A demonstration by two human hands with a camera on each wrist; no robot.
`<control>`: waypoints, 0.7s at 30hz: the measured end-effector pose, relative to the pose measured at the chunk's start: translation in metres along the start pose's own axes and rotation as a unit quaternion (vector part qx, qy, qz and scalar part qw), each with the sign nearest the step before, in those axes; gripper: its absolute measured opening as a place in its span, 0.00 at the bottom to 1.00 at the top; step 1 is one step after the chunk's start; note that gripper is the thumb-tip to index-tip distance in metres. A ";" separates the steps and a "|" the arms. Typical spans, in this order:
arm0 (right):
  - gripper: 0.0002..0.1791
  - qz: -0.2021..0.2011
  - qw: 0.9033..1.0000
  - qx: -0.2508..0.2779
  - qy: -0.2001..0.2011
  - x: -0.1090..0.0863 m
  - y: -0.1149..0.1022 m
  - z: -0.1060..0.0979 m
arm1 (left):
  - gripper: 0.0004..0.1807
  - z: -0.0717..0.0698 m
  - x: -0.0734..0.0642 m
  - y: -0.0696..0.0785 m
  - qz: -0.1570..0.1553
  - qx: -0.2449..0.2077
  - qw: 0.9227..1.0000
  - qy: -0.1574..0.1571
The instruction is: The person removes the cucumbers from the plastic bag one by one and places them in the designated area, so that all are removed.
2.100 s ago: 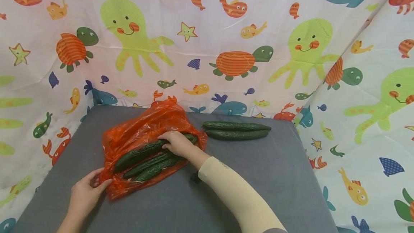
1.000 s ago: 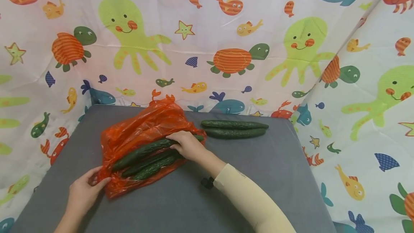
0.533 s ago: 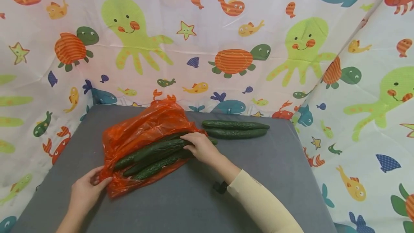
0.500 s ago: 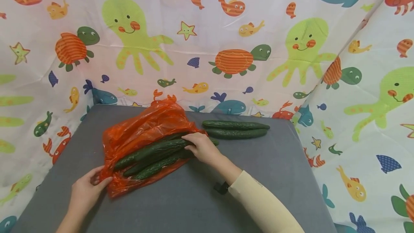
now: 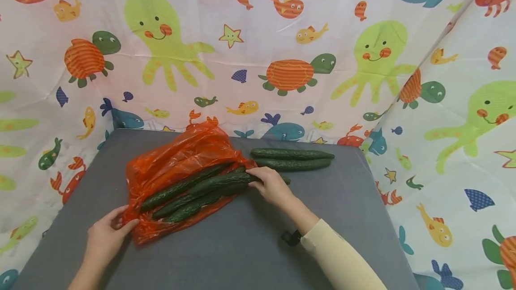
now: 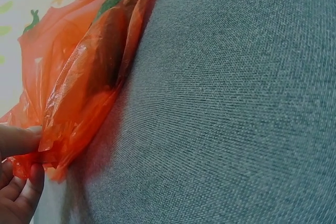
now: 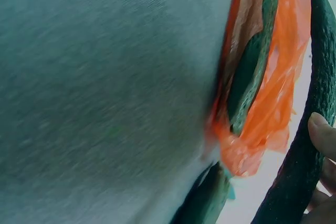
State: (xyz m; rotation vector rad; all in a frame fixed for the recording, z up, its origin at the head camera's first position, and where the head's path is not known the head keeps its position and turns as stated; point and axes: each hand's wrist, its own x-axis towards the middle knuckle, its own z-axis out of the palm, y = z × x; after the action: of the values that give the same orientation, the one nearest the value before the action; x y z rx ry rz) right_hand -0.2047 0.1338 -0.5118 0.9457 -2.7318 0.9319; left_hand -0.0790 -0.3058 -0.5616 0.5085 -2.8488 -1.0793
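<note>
An orange plastic bag (image 5: 169,164) lies on the grey table (image 5: 342,209) with several dark green cucumbers in it. My right hand (image 5: 271,186) grips one cucumber (image 5: 219,183) near its right end, partly out of the bag's mouth; the right wrist view shows that cucumber (image 7: 307,145) under my fingers (image 7: 321,132). My left hand (image 5: 105,236) pinches the bag's near left corner against the table, and the bag (image 6: 89,82) fills the left of the left wrist view, beside my fingers (image 6: 18,145). Two more cucumbers (image 5: 292,159) lie side by side just right of the bag.
A sea-animal patterned cloth (image 5: 282,48) hangs as a wall behind and to both sides of the table. A small black object (image 5: 289,237) sits by my right sleeve. Bare grey table surface stretches in front of the bag and to the right.
My right hand has slid the gripped cucumber to the right, drawing it further out of the bag's mouth. The left hand has kept hold of the bag's corner.
</note>
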 end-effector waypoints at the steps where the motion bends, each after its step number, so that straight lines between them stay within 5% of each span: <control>1: 0.22 0.005 1.000 0.000 0.002 -0.003 0.002 -0.001 | 0.37 0.000 0.000 0.000 0.003 0.000 1.000 0.000; 21: 0.22 0.068 0.997 -0.013 0.030 -0.044 0.046 -0.018 | 0.37 0.000 -0.001 -0.004 0.019 -0.006 1.000 -0.005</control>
State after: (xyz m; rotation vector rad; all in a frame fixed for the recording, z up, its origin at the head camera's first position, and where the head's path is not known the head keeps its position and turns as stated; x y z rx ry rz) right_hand -0.1983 0.1961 -0.5338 0.7230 -2.7799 0.9263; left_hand -0.0766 -0.3082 -0.5646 0.4459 -2.8465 -1.0958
